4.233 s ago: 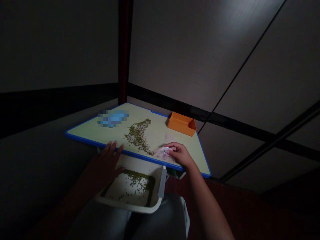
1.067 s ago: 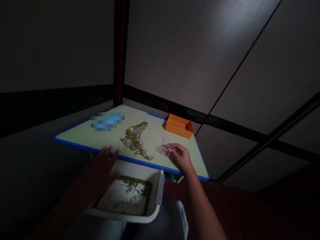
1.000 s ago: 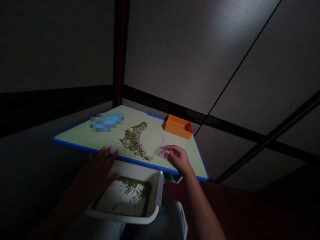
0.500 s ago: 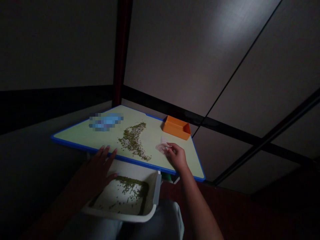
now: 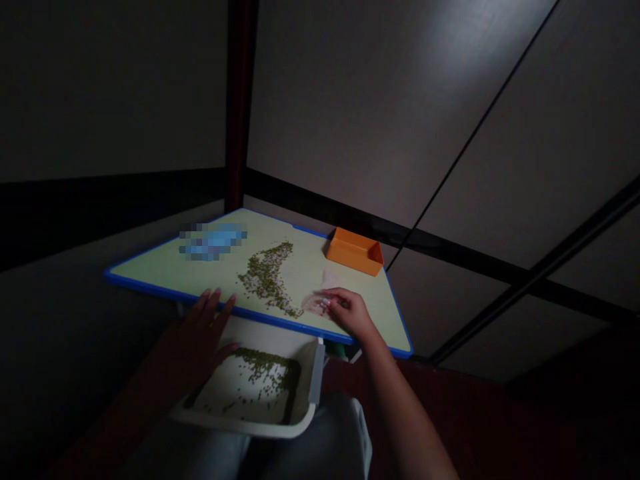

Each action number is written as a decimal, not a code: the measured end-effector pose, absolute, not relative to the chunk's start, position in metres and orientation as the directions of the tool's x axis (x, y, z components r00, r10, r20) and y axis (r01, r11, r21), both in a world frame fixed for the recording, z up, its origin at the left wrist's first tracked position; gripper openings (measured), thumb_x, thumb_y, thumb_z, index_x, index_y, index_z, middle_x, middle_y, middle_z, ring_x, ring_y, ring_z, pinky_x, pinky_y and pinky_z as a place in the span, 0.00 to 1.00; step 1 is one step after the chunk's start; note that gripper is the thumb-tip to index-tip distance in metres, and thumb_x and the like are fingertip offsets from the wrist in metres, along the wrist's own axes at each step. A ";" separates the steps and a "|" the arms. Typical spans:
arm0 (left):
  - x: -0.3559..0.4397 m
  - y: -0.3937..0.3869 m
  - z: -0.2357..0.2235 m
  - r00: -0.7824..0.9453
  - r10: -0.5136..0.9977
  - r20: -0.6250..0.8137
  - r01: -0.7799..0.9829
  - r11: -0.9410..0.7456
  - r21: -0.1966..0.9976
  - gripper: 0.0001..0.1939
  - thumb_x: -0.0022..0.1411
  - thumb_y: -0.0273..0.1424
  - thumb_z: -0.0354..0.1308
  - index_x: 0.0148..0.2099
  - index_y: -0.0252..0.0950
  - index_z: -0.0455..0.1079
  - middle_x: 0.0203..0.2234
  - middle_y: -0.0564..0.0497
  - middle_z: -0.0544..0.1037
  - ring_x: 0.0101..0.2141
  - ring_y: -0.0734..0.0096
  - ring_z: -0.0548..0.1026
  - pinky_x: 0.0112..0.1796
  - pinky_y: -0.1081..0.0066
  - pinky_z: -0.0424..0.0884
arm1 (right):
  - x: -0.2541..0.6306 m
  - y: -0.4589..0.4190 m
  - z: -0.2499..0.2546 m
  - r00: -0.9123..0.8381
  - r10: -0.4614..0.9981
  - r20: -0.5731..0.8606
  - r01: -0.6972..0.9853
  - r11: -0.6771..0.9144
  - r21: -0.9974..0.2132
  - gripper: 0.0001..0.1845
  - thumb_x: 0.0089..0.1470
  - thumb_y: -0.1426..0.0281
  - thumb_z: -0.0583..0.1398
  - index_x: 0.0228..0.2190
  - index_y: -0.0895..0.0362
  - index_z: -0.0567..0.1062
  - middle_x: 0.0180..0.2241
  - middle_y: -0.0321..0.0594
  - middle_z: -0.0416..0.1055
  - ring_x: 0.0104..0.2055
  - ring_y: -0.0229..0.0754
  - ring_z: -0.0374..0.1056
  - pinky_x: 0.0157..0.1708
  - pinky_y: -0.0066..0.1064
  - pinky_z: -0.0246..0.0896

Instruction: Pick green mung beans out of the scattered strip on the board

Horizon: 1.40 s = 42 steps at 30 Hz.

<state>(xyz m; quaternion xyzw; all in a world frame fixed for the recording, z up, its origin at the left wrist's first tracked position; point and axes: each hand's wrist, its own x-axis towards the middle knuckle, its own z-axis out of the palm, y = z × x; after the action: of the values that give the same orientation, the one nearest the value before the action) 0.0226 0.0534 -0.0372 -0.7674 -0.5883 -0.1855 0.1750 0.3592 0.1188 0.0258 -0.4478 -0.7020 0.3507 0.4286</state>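
As I read the head view, the green grains (image 5: 265, 275) lie in a loose curved band across the middle of the counter (image 5: 310, 263), one end near the front edge. Right hand (image 5: 353, 315) just right of that end, fingers bunched narrow at a pale pinkish patch (image 5: 313, 305); I cannot tell whether they grip anything. Left hand (image 5: 200, 337) with fingers spread at the front edge, thumb out over the white tray (image 5: 280, 430) below, which carries more grains. Orange box (image 5: 350, 259), far right corner; pixelated blue item (image 5: 214, 241), near left edge.
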 end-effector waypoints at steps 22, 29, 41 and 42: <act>0.018 0.057 -0.045 0.261 0.822 0.506 0.964 -0.248 -0.094 0.38 0.64 0.49 0.47 0.70 0.34 0.53 0.68 0.30 0.59 0.69 0.40 0.56 0.58 0.45 0.67 | 0.364 0.118 0.021 -0.262 0.906 0.333 0.243 0.396 -0.886 0.14 0.51 0.64 0.63 0.38 0.56 0.83 0.26 0.39 0.77 0.25 0.37 0.66 0.24 0.26 0.59; 0.020 0.054 -0.042 0.264 0.822 0.505 0.964 -0.246 -0.104 0.38 0.65 0.48 0.46 0.71 0.34 0.50 0.69 0.30 0.57 0.69 0.41 0.56 0.57 0.46 0.68 | 0.365 0.116 0.022 -0.309 0.918 0.249 0.228 0.326 -0.918 0.16 0.50 0.65 0.63 0.41 0.58 0.82 0.22 0.35 0.72 0.21 0.34 0.61 0.22 0.25 0.53; 0.021 0.053 -0.039 0.254 0.833 0.492 0.966 -0.240 -0.094 0.39 0.64 0.48 0.47 0.70 0.33 0.52 0.69 0.30 0.57 0.69 0.41 0.55 0.58 0.45 0.67 | 0.362 0.116 0.024 -0.316 0.905 0.285 0.264 0.373 -0.890 0.16 0.50 0.70 0.62 0.41 0.57 0.83 0.23 0.35 0.72 0.24 0.35 0.63 0.25 0.25 0.57; 0.020 0.054 -0.040 0.251 0.834 0.490 0.967 -0.237 -0.092 0.39 0.63 0.49 0.47 0.70 0.33 0.52 0.69 0.31 0.57 0.69 0.41 0.55 0.58 0.45 0.66 | 0.362 0.116 0.024 -0.321 0.903 0.285 0.265 0.375 -0.889 0.16 0.50 0.70 0.62 0.42 0.57 0.83 0.23 0.35 0.72 0.24 0.35 0.63 0.25 0.25 0.57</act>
<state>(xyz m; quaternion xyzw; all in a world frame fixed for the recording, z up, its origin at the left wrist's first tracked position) 0.0204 0.0541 -0.0398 -0.7673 -0.5870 -0.1725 0.1922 0.3618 0.1159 0.0235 -0.4074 -0.7168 0.3830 0.4166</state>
